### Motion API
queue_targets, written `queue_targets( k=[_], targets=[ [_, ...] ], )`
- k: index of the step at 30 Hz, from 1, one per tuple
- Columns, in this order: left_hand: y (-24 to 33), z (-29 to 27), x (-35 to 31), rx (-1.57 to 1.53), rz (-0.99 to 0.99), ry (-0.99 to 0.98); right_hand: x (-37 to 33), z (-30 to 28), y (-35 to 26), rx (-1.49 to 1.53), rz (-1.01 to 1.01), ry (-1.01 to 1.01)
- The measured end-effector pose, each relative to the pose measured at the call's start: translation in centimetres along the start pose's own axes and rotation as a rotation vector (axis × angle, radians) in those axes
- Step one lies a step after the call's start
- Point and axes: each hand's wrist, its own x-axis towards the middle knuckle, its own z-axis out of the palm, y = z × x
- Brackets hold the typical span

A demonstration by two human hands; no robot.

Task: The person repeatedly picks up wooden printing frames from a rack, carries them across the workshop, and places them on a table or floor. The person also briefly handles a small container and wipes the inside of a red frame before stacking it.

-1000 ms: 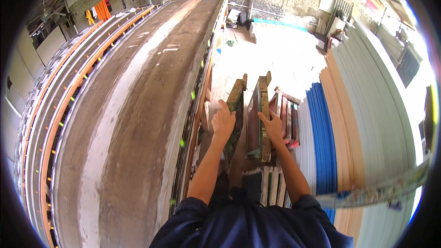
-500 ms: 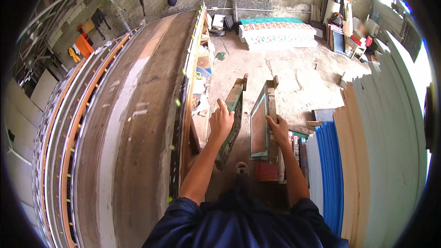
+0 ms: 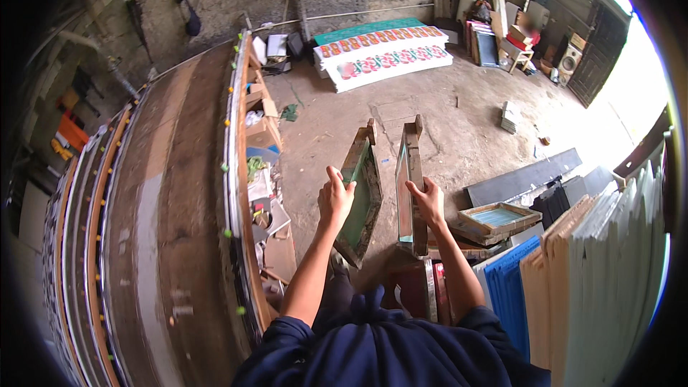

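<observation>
I carry two wooden screen-printing frames, one in each hand, apart from each other. My left hand (image 3: 335,199) is closed on the left screen frame (image 3: 360,208), whose green mesh faces right and whose wooden edges look worn and stained. My right hand (image 3: 430,203) grips the other screen frame (image 3: 414,165) by its outer rail. That one stands nearly edge-on, with a narrow strip of pale mesh showing. Both frames are held upright in front of me above the floor, and a small wooden block sticks up at the far end of each. Some fingers are hidden behind the rails.
A long printing table (image 3: 154,208) runs along my left, with boxes and clutter (image 3: 265,129) beside it. On the right stand stacked sheets (image 3: 609,265) and another screen frame (image 3: 499,216) lying flat. Printed sheets (image 3: 387,57) lie piled ahead; a blurred person (image 3: 527,32) is at the far right.
My view has shifted forward and to the right, showing more floor and the flat-lying frame. The left frame now shows more mesh; the right one has turned more edge-on. Both stay held.
</observation>
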Motion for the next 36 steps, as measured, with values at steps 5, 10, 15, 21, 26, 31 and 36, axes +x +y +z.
queue_targets(
  k=[5,10,15,21,26,31,36],
  targets=[
    [-1.4,4.4,12.1,-0.143,0.077,-0.112,9.3,2.3,-0.8,-0.081,0.028,0.134],
    [-0.8,9.9,23.4,-0.184,0.267,-0.206,17.3,2.8,-0.1,-0.164,0.158,0.329],
    [4.0,14.2,33.6,-0.124,0.349,-0.466,22.7,0.1,-1.6,-0.127,0.338,0.497],
    [11.0,24.6,42.8,-0.150,0.580,-0.650,32.0,-3.6,5.8,0.277,0.352,0.779],
    [18.8,34.7,48.4,-0.139,0.737,-0.753,41.2,-7.4,11.7,0.462,0.284,1.076],
    [27.1,42.6,52.1,-0.212,0.918,-0.831,46.8,-12.4,12.9,0.400,0.416,1.295],
    [36.8,49.1,54.6,-0.275,1.156,-0.977,48.8,-17.2,15.0,0.418,0.415,1.516]
  ],
)
